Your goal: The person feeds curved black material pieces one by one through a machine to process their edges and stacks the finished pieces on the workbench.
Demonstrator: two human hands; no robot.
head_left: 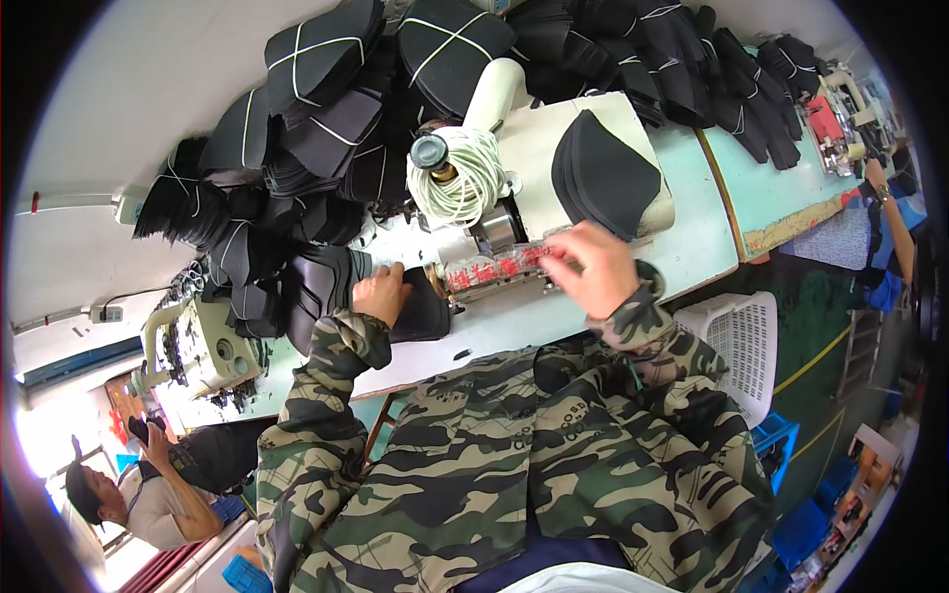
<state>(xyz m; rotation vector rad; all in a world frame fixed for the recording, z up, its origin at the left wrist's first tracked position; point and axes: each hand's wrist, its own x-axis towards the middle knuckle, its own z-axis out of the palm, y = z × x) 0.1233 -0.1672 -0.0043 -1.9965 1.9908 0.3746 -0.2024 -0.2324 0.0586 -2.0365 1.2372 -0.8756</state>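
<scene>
The table's near edge runs close to the jacket, leaving little room there; a basket stands just off it at right. The left hand, fingers loosely curled, rests on the black panels left of the machine. The right hand, fingers bent and narrow, is at the machine's front; whether either pinches anything I cannot tell. Light, flat pressure should keep the top panel square, fingertips clear of moving parts. Beyond, a stack takes up machine top and bundles crowd the far side.
</scene>
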